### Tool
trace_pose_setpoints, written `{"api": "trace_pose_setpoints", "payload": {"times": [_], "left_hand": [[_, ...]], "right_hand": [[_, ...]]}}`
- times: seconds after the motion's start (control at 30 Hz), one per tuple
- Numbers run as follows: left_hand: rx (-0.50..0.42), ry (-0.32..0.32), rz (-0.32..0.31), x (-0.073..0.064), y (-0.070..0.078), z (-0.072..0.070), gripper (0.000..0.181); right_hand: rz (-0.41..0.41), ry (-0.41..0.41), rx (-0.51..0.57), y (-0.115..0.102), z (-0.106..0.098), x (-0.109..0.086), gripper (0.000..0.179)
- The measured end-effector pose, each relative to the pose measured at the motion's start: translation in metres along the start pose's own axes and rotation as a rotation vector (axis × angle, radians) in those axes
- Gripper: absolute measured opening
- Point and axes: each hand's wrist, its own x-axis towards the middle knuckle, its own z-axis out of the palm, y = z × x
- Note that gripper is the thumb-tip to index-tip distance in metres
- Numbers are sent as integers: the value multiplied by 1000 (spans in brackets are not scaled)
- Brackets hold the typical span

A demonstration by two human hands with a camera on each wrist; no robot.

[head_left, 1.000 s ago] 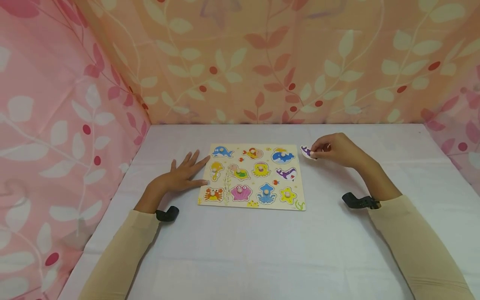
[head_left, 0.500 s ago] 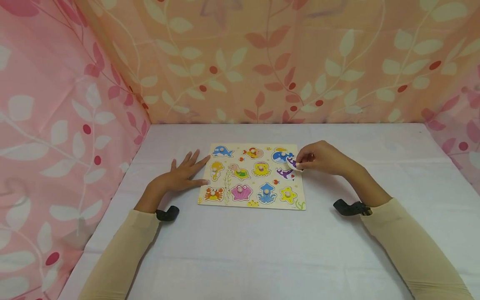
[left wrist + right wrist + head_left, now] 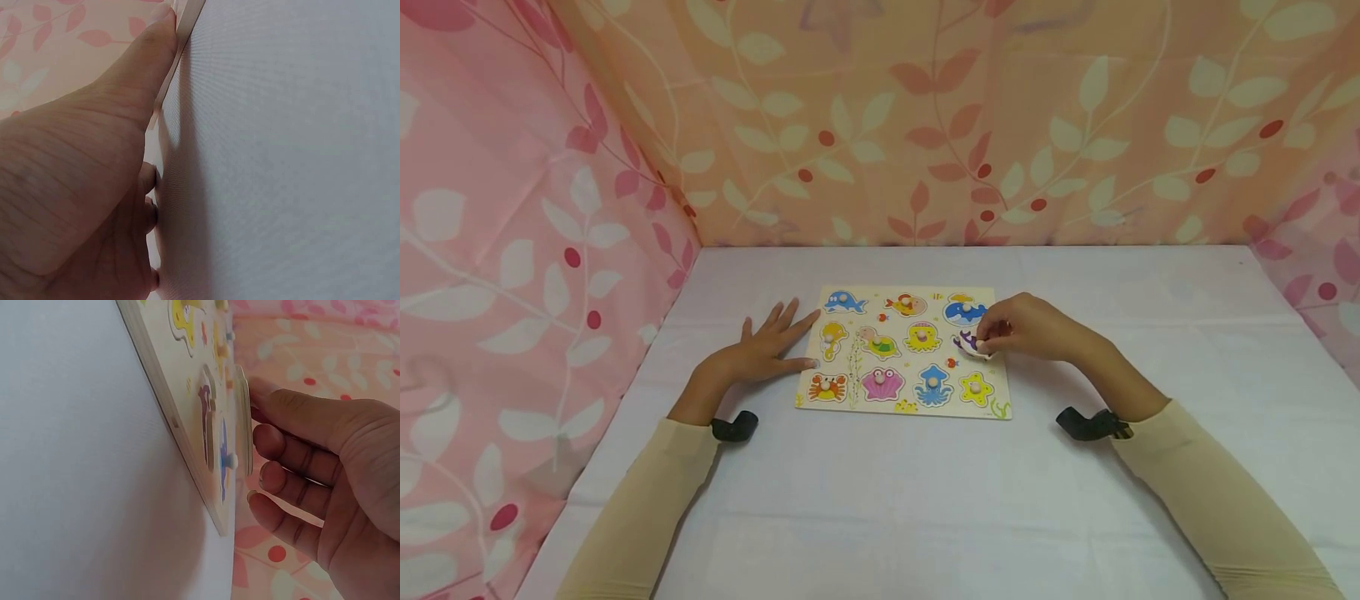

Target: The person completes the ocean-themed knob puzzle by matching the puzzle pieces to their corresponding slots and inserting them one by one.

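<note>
A wooden peg puzzle board [image 3: 895, 408] with sea-animal pieces lies on the white table. My right hand [image 3: 1033, 329] pinches a purple puzzle piece [image 3: 967, 343] by its knob, over the matching purple recess at the board's right side. In the right wrist view the piece [image 3: 244, 419] is still apart from the board [image 3: 169, 403], just above the recess [image 3: 208, 425]. My left hand [image 3: 763, 346] lies with fingers spread at the board's left edge, thumb and a fingertip touching it. The left wrist view shows the thumb [image 3: 134, 75] against the board's edge.
Other pieces sit in the board, among them a blue whale [image 3: 965, 313], a blue squid [image 3: 933, 387], a yellow starfish [image 3: 976, 389] and a crab [image 3: 827, 388]. Floral cloth [image 3: 880, 125] hangs behind the table [image 3: 880, 500] and at its sides.
My right hand has carried the purple piece leftward and toward me, from beside the board to over its purple recess. The left hand has stayed where it was.
</note>
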Motion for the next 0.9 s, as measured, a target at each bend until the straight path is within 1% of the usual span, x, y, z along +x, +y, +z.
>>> {"api": "trace_pose_setpoints", "payload": {"times": [0.33, 0.67, 0.9], "left_hand": [[1, -1, 1, 0, -1, 0, 93], [-9, -9, -2, 0, 1, -3, 93], [-18, -12, -4, -1, 3, -4, 92]], "right_hand": [[-24, -47, 7, -1, 7, 4, 9], [-17, -37, 1, 0, 12, 7, 9], [-30, -23, -15, 4, 14, 8, 9]]}}
